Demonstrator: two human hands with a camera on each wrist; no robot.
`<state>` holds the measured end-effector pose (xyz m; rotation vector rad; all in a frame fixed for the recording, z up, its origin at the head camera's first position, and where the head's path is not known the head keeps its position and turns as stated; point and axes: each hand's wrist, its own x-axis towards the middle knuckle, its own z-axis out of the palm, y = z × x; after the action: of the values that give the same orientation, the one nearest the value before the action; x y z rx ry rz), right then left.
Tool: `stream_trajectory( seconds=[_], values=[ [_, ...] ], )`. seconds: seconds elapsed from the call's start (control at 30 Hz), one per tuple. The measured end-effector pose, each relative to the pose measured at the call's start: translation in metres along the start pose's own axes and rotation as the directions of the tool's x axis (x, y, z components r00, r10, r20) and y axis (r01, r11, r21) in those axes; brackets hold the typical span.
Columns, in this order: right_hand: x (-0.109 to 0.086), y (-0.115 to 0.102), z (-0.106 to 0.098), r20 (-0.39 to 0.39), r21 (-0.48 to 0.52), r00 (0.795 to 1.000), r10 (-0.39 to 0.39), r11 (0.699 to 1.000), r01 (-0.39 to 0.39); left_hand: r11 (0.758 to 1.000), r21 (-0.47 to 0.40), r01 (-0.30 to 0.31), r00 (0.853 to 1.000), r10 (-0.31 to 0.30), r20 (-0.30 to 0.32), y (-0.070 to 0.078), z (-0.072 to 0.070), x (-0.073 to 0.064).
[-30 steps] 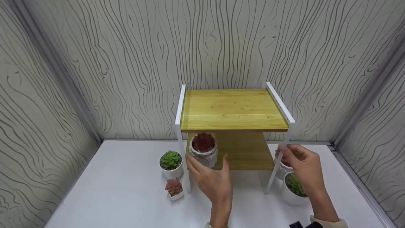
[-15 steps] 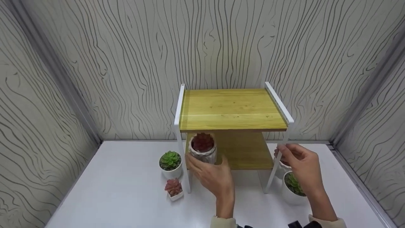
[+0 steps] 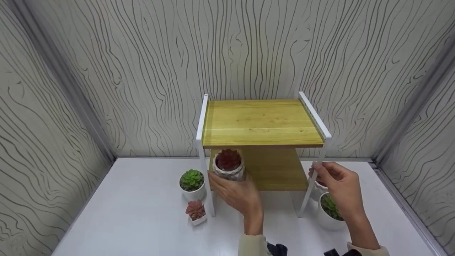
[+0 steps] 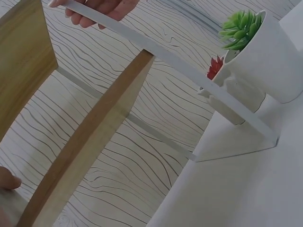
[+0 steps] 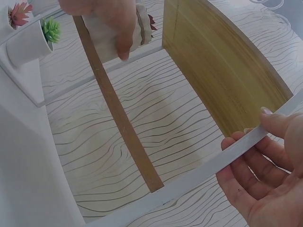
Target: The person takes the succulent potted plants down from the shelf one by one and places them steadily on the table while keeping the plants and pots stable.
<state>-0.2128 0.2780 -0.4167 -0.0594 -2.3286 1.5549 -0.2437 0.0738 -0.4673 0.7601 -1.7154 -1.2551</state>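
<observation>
On the left of the lower board (image 3: 277,172) of a two-tier wooden shelf rack (image 3: 263,122) stands a ridged white pot (image 3: 229,173) with a dark red succulent (image 3: 228,159). My left hand (image 3: 237,195) grips this pot from the front, its fingers on the left side and the thumb on the right; the right wrist view shows the thumb (image 5: 124,45) against the pot. With thumb and fingertips, my right hand (image 3: 342,188) pinches the rack's white right front leg (image 3: 307,195). In the right wrist view the fingers (image 5: 258,165) lie behind that leg.
Left of the rack stand a green succulent (image 3: 192,179) in a round white pot and a small pink succulent (image 3: 195,209) in a square pot. Behind my right hand are another green succulent (image 3: 330,208) and a red one (image 4: 215,67). Wood-patterned walls (image 3: 142,71) surround the white table (image 3: 142,213).
My left hand has moved up to the white pot, and its thumb has come in from standing apart to lie against it. My right hand stays on the leg.
</observation>
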Motion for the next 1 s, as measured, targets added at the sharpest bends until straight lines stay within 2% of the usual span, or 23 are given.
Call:
stream_trajectory(
  seconds=[0.17,0.53,1.0],
  values=[
    [0.0007,-0.0008,0.0013,0.011,0.001,1.000,0.003,1.000,-0.003,1.000,-0.012,-0.015,0.999,0.015,-0.049,-0.0024,0.0031,0.0028],
    [-0.0004,0.0007,-0.0018,0.008,-0.015,1.000,0.013,1.000,-0.013,0.993,-0.009,-0.114,0.985,0.112,-0.133,-0.0063,0.0084,0.0035],
    [0.0006,0.0030,-0.0011,0.008,-0.006,1.000,0.016,1.000,-0.016,0.984,-0.032,-0.174,0.974,0.167,-0.156,-0.0091,0.0029,0.0016]
  ],
)
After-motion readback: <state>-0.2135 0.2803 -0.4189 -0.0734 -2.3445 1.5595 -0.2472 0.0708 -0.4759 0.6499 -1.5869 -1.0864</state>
